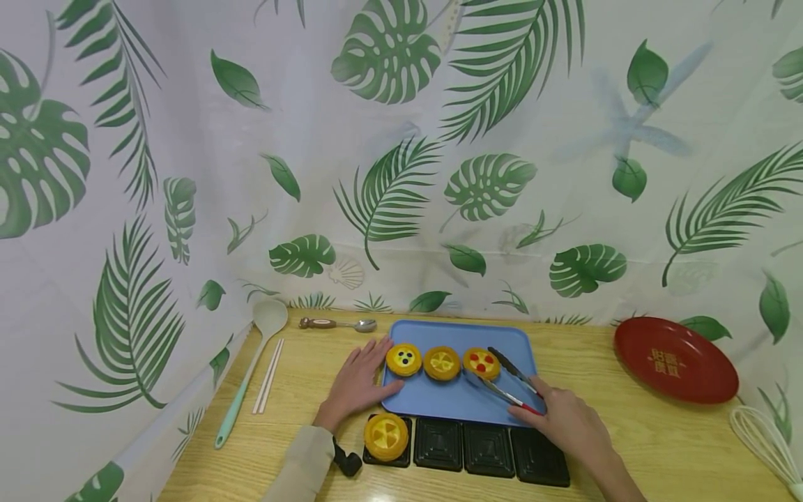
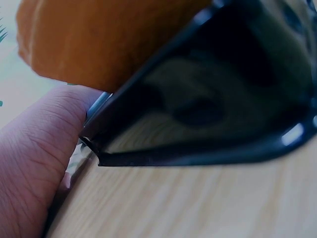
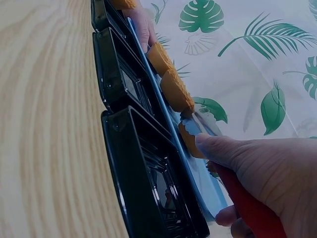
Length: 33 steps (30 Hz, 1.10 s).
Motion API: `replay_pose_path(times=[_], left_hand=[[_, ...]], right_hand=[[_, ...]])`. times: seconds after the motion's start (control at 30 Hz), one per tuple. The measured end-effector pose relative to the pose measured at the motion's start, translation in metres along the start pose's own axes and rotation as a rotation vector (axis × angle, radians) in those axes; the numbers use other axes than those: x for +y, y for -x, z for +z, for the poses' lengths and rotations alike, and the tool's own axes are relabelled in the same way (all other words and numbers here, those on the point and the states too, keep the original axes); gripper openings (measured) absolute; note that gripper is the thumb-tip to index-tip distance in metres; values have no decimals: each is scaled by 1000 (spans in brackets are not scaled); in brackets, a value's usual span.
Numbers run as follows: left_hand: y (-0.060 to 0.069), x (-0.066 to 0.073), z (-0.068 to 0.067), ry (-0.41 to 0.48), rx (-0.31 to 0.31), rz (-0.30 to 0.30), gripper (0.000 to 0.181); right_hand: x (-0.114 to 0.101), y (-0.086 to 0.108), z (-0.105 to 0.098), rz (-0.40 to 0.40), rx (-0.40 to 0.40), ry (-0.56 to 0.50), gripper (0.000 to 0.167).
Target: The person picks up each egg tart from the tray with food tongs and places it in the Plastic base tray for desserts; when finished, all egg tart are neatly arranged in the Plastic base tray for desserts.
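My left hand (image 1: 359, 380) rests on the left edge of a blue tray (image 1: 433, 406), its fingers extended along the rim. In my right hand (image 1: 574, 422) I grip red-handled tongs (image 3: 242, 201), their spread arms reaching around the tart with red toppings (image 1: 481, 362). Whether the tips touch that tart, I cannot tell. To its left on the tray sit a yellow-topped tart (image 1: 442, 364) and a tart with dark blue dots (image 1: 403, 360). Nearer me, another tart (image 1: 385, 437) sits in the leftmost of several black square plastic trays (image 1: 438, 443).
A red oval plate (image 1: 676, 359) and a whisk (image 1: 762, 436) lie at the right. On the left are a ladle (image 1: 251, 373) with a mint handle and pale chopsticks (image 1: 268, 376). A small spoon (image 1: 339, 324) lies behind the left hand, near the leaf-printed curtain (image 1: 401, 230).
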<state>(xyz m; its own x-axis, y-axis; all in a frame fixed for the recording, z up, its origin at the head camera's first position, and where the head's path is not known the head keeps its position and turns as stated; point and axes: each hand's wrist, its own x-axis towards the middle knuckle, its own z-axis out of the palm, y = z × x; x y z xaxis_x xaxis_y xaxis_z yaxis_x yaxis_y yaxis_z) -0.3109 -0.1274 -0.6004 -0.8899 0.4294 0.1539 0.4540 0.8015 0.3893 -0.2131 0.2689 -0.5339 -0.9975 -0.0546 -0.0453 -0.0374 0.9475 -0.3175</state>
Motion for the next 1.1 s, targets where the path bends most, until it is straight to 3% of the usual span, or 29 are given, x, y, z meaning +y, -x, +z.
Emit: replay_pose_path(times=[1.1], left_hand=[[0, 0, 1, 11, 10, 6, 96]], right_hand=[[0, 0, -1, 22, -43, -3, 100]])
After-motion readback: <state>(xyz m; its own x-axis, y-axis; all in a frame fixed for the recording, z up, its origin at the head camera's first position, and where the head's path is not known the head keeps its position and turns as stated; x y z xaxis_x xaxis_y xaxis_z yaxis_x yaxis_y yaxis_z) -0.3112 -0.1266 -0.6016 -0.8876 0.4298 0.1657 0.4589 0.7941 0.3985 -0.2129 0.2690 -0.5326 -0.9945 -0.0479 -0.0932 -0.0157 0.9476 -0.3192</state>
